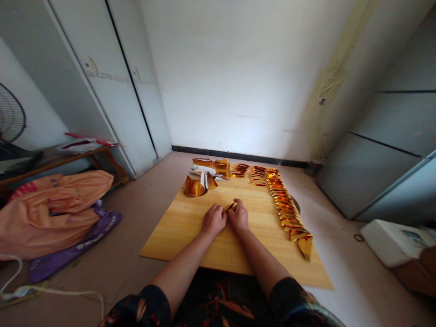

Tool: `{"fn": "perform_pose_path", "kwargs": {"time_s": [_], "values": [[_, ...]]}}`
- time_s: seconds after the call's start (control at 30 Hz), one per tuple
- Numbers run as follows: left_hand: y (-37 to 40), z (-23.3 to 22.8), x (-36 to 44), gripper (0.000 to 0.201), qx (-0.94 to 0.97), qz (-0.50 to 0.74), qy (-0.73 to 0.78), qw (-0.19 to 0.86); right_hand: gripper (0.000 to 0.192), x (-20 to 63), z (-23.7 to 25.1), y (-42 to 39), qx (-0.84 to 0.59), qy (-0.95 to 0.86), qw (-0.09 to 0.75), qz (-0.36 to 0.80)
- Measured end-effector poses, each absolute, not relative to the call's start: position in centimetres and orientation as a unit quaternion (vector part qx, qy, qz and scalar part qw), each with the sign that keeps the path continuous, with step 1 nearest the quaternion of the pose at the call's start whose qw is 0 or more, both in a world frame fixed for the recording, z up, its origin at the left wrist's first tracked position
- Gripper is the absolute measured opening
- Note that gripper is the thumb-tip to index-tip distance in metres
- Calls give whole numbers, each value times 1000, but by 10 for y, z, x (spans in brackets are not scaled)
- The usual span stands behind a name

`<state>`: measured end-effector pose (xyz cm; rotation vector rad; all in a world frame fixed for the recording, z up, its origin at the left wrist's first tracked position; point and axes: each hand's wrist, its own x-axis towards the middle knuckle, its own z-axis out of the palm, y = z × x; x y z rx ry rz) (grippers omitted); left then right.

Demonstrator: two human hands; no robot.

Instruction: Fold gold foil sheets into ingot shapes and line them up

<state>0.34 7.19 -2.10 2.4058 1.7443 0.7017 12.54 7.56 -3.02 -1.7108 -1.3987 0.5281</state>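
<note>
My left hand [214, 219] and my right hand [239, 215] meet at the middle of a wooden board [177, 231] and pinch a small piece of gold foil paper [230, 207] between their fingers. A long row of folded gold foil pieces [288, 209] runs down the board's right side. At the far left of the board lies a stack of gold foil sheets [213, 167], with a round holder of foil [196, 185] in front of it.
An orange bag [51, 206] over purple cloth lies on the floor at left, with a white cable [51, 290] nearby. A low wooden bench [68, 156] and a fan [10, 118] stand left. A white box [391, 240] sits right, grey cabinets behind.
</note>
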Motion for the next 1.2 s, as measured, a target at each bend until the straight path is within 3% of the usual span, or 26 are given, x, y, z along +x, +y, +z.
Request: {"fn": "perform_pose_path", "kwargs": {"time_s": [0.23,0.47,0.8,1.0,1.2], "values": [[74,-20,2,24,784,197,587,43,46,127,-30,77,-677,-545,438,231],[75,-20,4,24,774,181,604,58,48,127,-30,77,-673,-543,440,243],[71,-23,2,17,776,252,573,75,44,127,-33,77,-673,-536,455,229],[71,-25,1,32,766,287,567,96,44,130,-31,77,-659,-498,501,259],[70,-17,7,21,728,271,615,137,45,131,-34,78,-630,-482,528,304]]}}
